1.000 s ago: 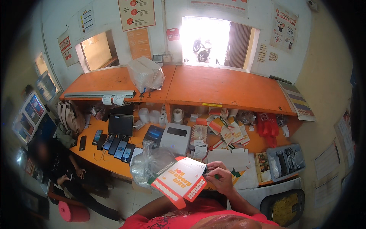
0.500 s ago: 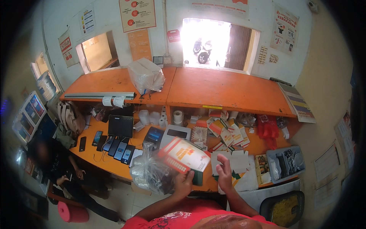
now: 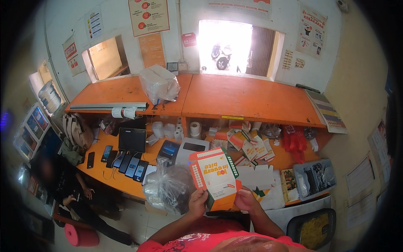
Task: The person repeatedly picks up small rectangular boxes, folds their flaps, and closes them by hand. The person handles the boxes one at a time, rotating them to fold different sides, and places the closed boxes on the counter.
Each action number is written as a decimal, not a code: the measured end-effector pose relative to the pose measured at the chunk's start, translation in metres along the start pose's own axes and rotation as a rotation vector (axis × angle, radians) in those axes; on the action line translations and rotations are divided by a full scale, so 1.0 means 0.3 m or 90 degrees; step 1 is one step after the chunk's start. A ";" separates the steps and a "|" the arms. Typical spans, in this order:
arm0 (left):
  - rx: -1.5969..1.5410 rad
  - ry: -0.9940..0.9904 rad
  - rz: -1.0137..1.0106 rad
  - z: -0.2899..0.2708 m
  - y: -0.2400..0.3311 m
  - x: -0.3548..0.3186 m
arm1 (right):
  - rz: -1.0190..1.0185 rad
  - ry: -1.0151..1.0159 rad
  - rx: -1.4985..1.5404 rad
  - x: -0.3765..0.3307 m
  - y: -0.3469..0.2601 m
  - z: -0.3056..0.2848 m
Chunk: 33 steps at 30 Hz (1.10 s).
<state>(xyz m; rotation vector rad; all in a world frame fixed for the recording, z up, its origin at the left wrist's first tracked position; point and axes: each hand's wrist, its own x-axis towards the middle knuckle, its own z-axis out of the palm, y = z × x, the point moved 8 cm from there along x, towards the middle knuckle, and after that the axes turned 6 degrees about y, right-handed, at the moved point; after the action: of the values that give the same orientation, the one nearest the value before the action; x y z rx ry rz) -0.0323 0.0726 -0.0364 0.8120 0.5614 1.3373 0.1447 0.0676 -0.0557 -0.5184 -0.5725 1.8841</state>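
Both my hands hold an unfolded cardboard food box [image 3: 215, 171], printed white, red, orange and green, with its flaps spread out. My left hand [image 3: 198, 202] is closed on its lower left edge, and my right hand [image 3: 247, 199] grips the lower right side. The box is held up over the front of the orange desk. Just left of it stands a knotted clear plastic bag [image 3: 164, 189] with stuff packed inside. White and green card pieces [image 3: 257, 178] lie on the desk beyond my right hand.
More flat printed boxes [image 3: 252, 147] lie under the orange counter shelf [image 3: 243, 94]. Several phones [image 3: 131, 166] and a dark screen [image 3: 132, 139] are at the left. A grey tray [image 3: 315, 178] stands right, above a chair [image 3: 311, 229]. Another person [image 3: 63, 180] sits at far left.
The box has gone from tilted in my left hand to spread open and upright in both hands. My right hand, open before, has come down onto its right side.
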 end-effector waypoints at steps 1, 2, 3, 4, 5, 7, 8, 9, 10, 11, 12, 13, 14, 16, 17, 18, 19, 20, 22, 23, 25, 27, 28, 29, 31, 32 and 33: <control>0.063 0.020 -0.004 -0.014 -0.006 0.004 | -0.011 0.026 -0.010 0.005 0.000 -0.005; 0.125 0.040 -0.008 -0.029 -0.012 0.008 | -0.022 0.053 -0.022 0.007 -0.003 -0.010; 0.186 0.060 -0.011 -0.040 -0.015 0.009 | -0.062 0.109 -0.088 0.011 -0.028 -0.023; 0.214 0.176 0.004 -0.079 0.001 0.014 | -0.102 0.166 -0.154 0.014 -0.065 -0.026; 0.242 0.295 0.021 -0.109 0.025 0.017 | -0.141 0.221 -0.220 0.012 -0.101 -0.026; 0.243 0.425 0.076 -0.175 0.036 -0.003 | -0.158 0.277 -0.631 -0.021 -0.162 0.000; 0.433 0.304 0.211 -0.088 0.131 0.006 | -0.165 0.298 -0.834 -0.030 -0.185 0.020; 0.614 0.167 0.340 0.038 0.223 -0.003 | -0.199 0.189 -0.942 -0.025 -0.175 0.078; 0.786 0.014 0.463 0.155 0.254 -0.022 | -0.230 0.077 -1.045 -0.030 -0.150 0.123; 0.842 -0.062 0.488 0.207 0.248 -0.031 | -0.253 -0.047 -1.143 -0.047 -0.114 0.171; 0.896 -0.140 0.512 0.259 0.228 -0.040 | -0.207 -0.043 -1.095 -0.059 -0.099 0.181; 0.947 -0.222 0.535 0.292 0.199 -0.058 | -0.162 -0.038 -1.046 -0.070 -0.080 0.198; 0.953 -0.270 0.447 0.268 0.149 -0.046 | -0.126 -0.033 -0.999 -0.081 -0.078 0.212; 0.956 -0.355 0.275 0.190 0.029 -0.030 | -0.182 -0.071 -1.100 -0.092 -0.106 0.257; 0.958 -0.369 0.247 0.183 0.016 -0.040 | -0.209 -0.089 -1.150 -0.099 -0.119 0.281; 0.961 -0.383 0.217 0.175 0.004 -0.049 | -0.292 -0.081 -1.251 -0.117 -0.146 0.329; 0.964 -0.397 0.187 0.170 -0.005 -0.054 | -0.379 -0.071 -1.349 -0.142 -0.171 0.388; 0.955 -0.390 0.099 0.165 -0.021 -0.052 | -0.465 -0.055 -1.445 -0.166 -0.184 0.426; 0.931 -0.371 -0.076 0.165 -0.055 -0.053 | -0.361 -0.086 -1.494 -0.159 -0.165 0.392; 0.868 -0.382 -0.063 0.154 -0.095 -0.062 | -0.311 -0.105 -1.516 -0.158 -0.156 0.376; 0.742 -0.407 -0.025 0.104 -0.201 -0.076 | -0.212 -0.114 -1.454 -0.151 -0.151 0.320; 0.741 -0.383 -0.046 0.127 -0.182 -0.062 | -0.141 -0.093 -1.387 -0.133 -0.147 0.237; 0.740 -0.369 -0.057 0.144 -0.165 -0.056 | -0.121 -0.071 -1.356 -0.124 -0.143 0.195; 0.737 -0.343 -0.103 0.148 -0.153 -0.047 | -0.102 -0.053 -1.325 -0.119 -0.143 0.173; 0.730 -0.289 -0.193 0.148 -0.141 -0.037 | -0.177 -0.052 -1.307 -0.122 -0.160 0.198; 0.681 -0.263 -0.207 0.131 -0.155 -0.031 | -0.217 -0.054 -1.295 -0.123 -0.165 0.215; 0.631 -0.238 -0.222 0.103 -0.187 -0.023 | -0.238 -0.058 -1.285 -0.124 -0.162 0.227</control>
<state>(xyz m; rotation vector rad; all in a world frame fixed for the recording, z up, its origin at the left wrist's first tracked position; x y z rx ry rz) 0.0250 0.0582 -0.0619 1.6309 1.0223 0.5018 0.1526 0.0391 0.0308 -1.3570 -2.3433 0.3692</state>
